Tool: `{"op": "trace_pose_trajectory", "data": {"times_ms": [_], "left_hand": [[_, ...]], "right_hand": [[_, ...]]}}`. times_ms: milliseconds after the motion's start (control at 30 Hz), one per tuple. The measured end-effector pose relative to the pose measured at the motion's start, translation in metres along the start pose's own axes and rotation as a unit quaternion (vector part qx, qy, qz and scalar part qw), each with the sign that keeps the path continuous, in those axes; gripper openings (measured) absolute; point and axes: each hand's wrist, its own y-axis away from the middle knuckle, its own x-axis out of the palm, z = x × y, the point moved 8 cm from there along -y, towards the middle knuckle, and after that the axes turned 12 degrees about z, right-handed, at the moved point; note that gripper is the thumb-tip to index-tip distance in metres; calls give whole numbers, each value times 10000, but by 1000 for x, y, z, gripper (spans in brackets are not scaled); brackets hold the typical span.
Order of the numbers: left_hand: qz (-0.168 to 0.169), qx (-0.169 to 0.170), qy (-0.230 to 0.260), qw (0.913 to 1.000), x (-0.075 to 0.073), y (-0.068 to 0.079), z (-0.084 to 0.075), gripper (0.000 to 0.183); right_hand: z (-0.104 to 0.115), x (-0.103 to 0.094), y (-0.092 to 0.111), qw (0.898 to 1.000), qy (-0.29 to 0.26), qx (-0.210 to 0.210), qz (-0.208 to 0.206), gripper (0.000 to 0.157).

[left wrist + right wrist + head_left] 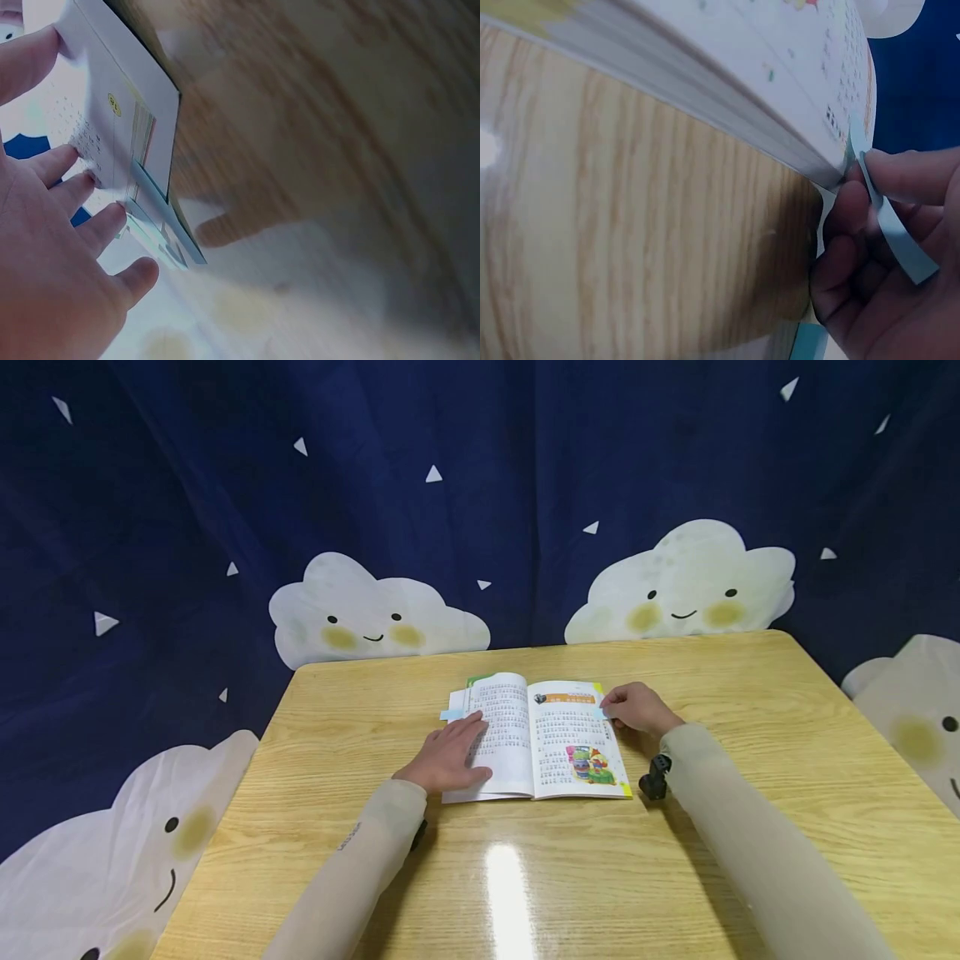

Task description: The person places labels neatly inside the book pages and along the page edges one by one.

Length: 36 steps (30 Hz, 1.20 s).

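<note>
– which thing is filling most of your sight?

– a dark blue curtain (487,427) is hanging behind everything. before it a wooden table (360,718) is standing, and a bright reflection (507,893) is shining on its near part.

– and what is showing on the curtain?

– white clouds (375,602) are smiling there, two of them just above the far edge of the table.

– from where are the arms coming?

– two pale sleeves (360,860) are reaching over the table from the near side.

– where is the book lying?

– the book (534,739) is lying open on the table, between the two hands.

– please, how are these hands working?

– the left hand (447,758) is resting on the left page; its fingers are spreading in a relaxed manner and are gripping nothing. the right hand (640,707) is working at the upper part of the book's right edge: thumb and forefinger are pinching a pale blue strip (902,238), while the other fingers are curling inward.

– are you noticing smaller things?

– yes. a coloured picture (590,765) is occupying the lower part of the right page, a black device (655,778) is hanging at the right wrist, and an orange heading (570,699) is running near the page's top.

– is the pinched strip sticking to the page?

– it is touching the edge, but whether it is sticking, i cannot tell. other blue strips (452,715) are peeping out at the book's left edge.
</note>
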Motion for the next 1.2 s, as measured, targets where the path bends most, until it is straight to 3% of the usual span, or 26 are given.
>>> {"op": "trace_pose_trajectory", "data": {"times_ms": [400, 667, 800, 1200], "left_hand": [[9, 0, -15, 10000, 1, 1, -5, 80], [-22, -74, -2, 10000, 5, 1, -6, 80], [-46, -64, -42, 10000, 5, 1, -5, 80], [-19, -89, -39, 10000, 6, 0, -4, 81]], "right_hand": [[-3, 2, 0, 9996, -59, 164, 224, 22], [1, 2, 2, 9998, 161, 53, 142, 19], [3, 2, 1, 9995, 215, 191, 115, 17], [9, -1, -1, 9895, 1387, 332, -257, 14]]}}
